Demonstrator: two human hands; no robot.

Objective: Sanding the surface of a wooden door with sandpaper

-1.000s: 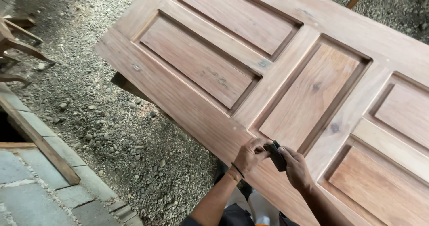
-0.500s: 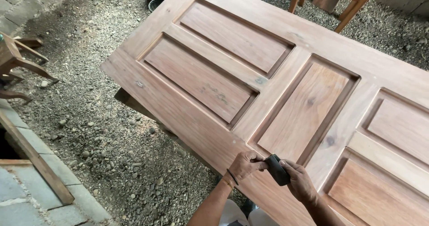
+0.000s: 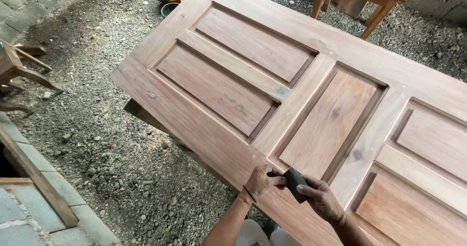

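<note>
Both hands pinched a dark pad (image 3: pixel 294 183) over the door (image 3: pixel 311 105); left hand (image 3: pixel 261 179) and right hand (image 3: pixel 321 200) gripped its ends.

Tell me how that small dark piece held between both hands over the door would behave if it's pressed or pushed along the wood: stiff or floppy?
Probably floppy: the dark piece looks thin and bent where the left hand and right hand pinch it. Likely light, since fingertips alone carry it. Flat rather than round, so it should not roll on the wooden door; its grip on wood cannot be told.
</note>
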